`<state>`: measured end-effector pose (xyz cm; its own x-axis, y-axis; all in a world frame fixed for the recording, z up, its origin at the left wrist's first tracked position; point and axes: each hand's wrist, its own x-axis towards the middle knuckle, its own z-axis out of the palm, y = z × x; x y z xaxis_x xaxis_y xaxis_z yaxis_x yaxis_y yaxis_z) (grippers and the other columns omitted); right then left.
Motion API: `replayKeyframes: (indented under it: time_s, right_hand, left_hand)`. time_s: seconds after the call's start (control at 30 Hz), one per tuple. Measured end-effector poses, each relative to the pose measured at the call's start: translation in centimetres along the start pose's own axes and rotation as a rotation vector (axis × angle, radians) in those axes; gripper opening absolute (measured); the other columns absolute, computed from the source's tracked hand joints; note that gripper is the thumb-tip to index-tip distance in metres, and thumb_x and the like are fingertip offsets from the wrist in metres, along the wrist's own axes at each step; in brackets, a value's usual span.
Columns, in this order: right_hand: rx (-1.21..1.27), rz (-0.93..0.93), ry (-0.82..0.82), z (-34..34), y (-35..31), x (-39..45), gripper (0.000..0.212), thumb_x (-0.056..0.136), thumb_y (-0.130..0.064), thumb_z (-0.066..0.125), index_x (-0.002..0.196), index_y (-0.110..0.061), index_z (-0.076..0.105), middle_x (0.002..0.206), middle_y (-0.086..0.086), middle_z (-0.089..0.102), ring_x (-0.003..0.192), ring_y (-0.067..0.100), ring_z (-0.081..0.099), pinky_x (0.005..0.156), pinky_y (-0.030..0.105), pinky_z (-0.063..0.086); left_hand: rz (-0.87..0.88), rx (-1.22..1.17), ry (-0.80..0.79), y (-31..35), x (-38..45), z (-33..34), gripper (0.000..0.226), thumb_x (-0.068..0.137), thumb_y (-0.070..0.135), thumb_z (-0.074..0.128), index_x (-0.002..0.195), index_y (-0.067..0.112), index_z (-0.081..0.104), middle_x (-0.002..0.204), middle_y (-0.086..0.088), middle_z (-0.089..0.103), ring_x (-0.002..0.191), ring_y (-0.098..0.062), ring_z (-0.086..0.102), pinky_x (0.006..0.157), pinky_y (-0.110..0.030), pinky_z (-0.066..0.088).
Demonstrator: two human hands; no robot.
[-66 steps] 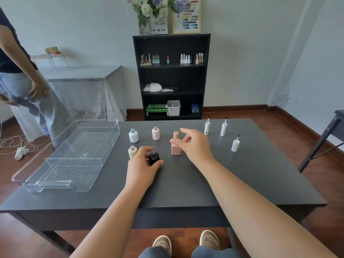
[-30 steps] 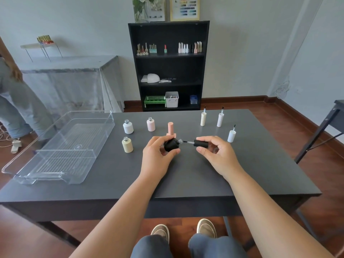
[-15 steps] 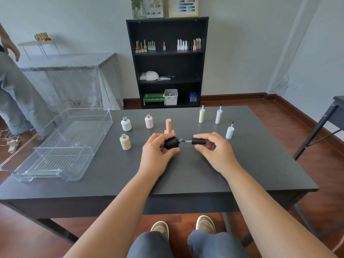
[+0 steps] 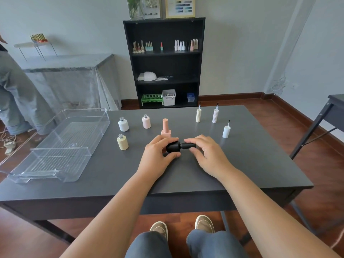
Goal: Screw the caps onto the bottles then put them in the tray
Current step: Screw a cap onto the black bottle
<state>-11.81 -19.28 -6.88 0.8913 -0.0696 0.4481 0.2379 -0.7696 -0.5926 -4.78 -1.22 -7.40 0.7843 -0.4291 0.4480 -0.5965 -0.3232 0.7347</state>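
Note:
My left hand (image 4: 158, 157) grips a black bottle (image 4: 172, 147) held sideways above the dark table (image 4: 242, 164). My right hand (image 4: 206, 153) pinches the black cap (image 4: 189, 145), which sits against the bottle's neck with no brush showing. A capped pink bottle (image 4: 165, 127) stands just behind my hands. Open white (image 4: 123, 124), pink (image 4: 146, 122) and yellow (image 4: 122, 142) bottles stand to the left. Three brush caps stand upside down at the right: cream (image 4: 198, 114), pale pink (image 4: 215, 115) and white (image 4: 226, 131). The clear tray (image 4: 55, 161) lies at the table's left end with nothing in it.
A black shelf unit (image 4: 164, 62) with small bottles stands behind the table. A person (image 4: 13, 94) stands at the far left beside a covered table (image 4: 65, 71). Another dark table (image 4: 335, 107) shows at the right edge.
The cap has closed onto the bottle: the brush stem seen between them before is hidden inside now. Earlier still, my left hand lifted the black bottle off the table.

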Motion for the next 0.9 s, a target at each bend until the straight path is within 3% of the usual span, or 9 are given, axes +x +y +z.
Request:
replayKeyframes:
  time_s: [0.07, 0.13, 0.23, 0.37, 0.43, 0.5, 0.6, 0.73, 0.9]
  right_hand:
    - [0.004, 0.041, -0.040, 0.2, -0.1, -0.1, 0.027, 0.096, -0.014, 0.054, 0.121, -0.019, 0.063, 0.083, -0.022, 0.051, 0.084, 0.007, 0.046, 0.075, 0.018, 0.034]
    - [0.114, 0.110, -0.039, 0.3, -0.3, -0.1, 0.026, 0.099, -0.020, 0.048, 0.119, -0.023, 0.064, 0.070, -0.025, 0.054, 0.074, -0.001, 0.050, 0.072, 0.015, 0.036]
    - [0.313, 0.219, 0.006, 0.8, -0.8, -0.6, 0.021, 0.101, -0.034, 0.041, 0.110, -0.036, 0.060, 0.050, -0.017, 0.049, 0.051, 0.004, 0.045, 0.056, 0.016, 0.039]
    - [0.296, 0.245, 0.062, 1.0, -1.0, -1.3, 0.035, 0.090, -0.065, 0.036, 0.102, -0.037, 0.053, 0.063, -0.002, 0.053, 0.059, 0.016, 0.052, 0.063, 0.031, 0.045]
    - [0.340, 0.208, 0.100, 0.7, -1.0, -1.3, 0.024, 0.090, -0.057, 0.048, 0.107, -0.041, 0.052, 0.088, -0.004, 0.062, 0.077, 0.009, 0.059, 0.073, 0.020, 0.046]
    - [0.346, 0.152, 0.128, 0.4, -0.9, -1.2, 0.024, 0.088, -0.029, 0.063, 0.107, -0.039, 0.055, 0.107, -0.010, 0.058, 0.089, 0.004, 0.058, 0.079, 0.014, 0.046]
    - [0.302, 0.071, 0.149, 0.1, -0.5, -1.2, 0.031, 0.082, 0.000, 0.066, 0.095, -0.028, 0.063, 0.101, -0.010, 0.058, 0.091, 0.008, 0.061, 0.082, 0.016, 0.048]
    - [0.326, 0.094, 0.173, 0.3, -0.6, -1.0, 0.034, 0.082, -0.002, 0.068, 0.091, -0.034, 0.063, 0.094, -0.015, 0.064, 0.086, 0.003, 0.061, 0.080, 0.009, 0.045]
    - [0.324, 0.077, 0.202, 0.3, -0.7, -0.6, 0.036, 0.083, -0.004, 0.069, 0.098, -0.035, 0.058, 0.094, -0.013, 0.069, 0.083, 0.006, 0.063, 0.082, 0.013, 0.047]
  left_hand:
    - [0.015, -0.001, 0.000, 0.1, -0.1, -0.1, 0.043, 0.074, 0.011, 0.082, 0.114, 0.024, 0.070, 0.105, 0.020, 0.057, 0.095, -0.005, 0.058, 0.083, -0.010, 0.048]
    - [0.054, 0.014, 0.003, 0.0, -0.3, -0.3, 0.042, 0.074, 0.011, 0.082, 0.113, 0.022, 0.071, 0.107, 0.015, 0.059, 0.097, -0.007, 0.059, 0.090, -0.020, 0.051]
    - [0.103, 0.022, 0.002, 0.1, -0.9, -0.5, 0.040, 0.074, 0.011, 0.083, 0.112, 0.019, 0.071, 0.108, 0.008, 0.062, 0.105, -0.013, 0.061, 0.094, -0.033, 0.051]
    - [0.110, 0.005, 0.011, 0.2, -1.6, -0.2, 0.039, 0.073, 0.011, 0.084, 0.109, 0.018, 0.071, 0.105, 0.007, 0.063, 0.099, -0.013, 0.062, 0.091, -0.035, 0.053]
    - [0.093, -0.004, 0.019, 0.4, -1.3, -0.2, 0.040, 0.072, 0.010, 0.084, 0.109, 0.019, 0.071, 0.104, 0.010, 0.062, 0.096, -0.011, 0.061, 0.090, -0.031, 0.053]
    - [0.091, -0.002, 0.020, 0.6, -0.7, -0.3, 0.040, 0.073, 0.010, 0.083, 0.109, 0.018, 0.071, 0.105, 0.009, 0.061, 0.096, -0.009, 0.061, 0.091, -0.028, 0.052]
    - [0.096, 0.018, 0.006, 0.9, -0.3, -0.1, 0.040, 0.073, 0.009, 0.083, 0.110, 0.019, 0.071, 0.105, 0.008, 0.061, 0.095, -0.011, 0.061, 0.091, -0.028, 0.052]
    - [0.092, 0.024, 0.019, 0.7, -0.3, -0.1, 0.041, 0.073, 0.010, 0.083, 0.111, 0.020, 0.070, 0.105, 0.008, 0.060, 0.094, -0.011, 0.061, 0.090, -0.027, 0.052]
    - [0.064, 0.011, 0.005, 0.7, -0.2, -0.3, 0.041, 0.074, 0.010, 0.082, 0.111, 0.020, 0.070, 0.106, 0.008, 0.060, 0.092, -0.005, 0.059, 0.087, -0.015, 0.049]
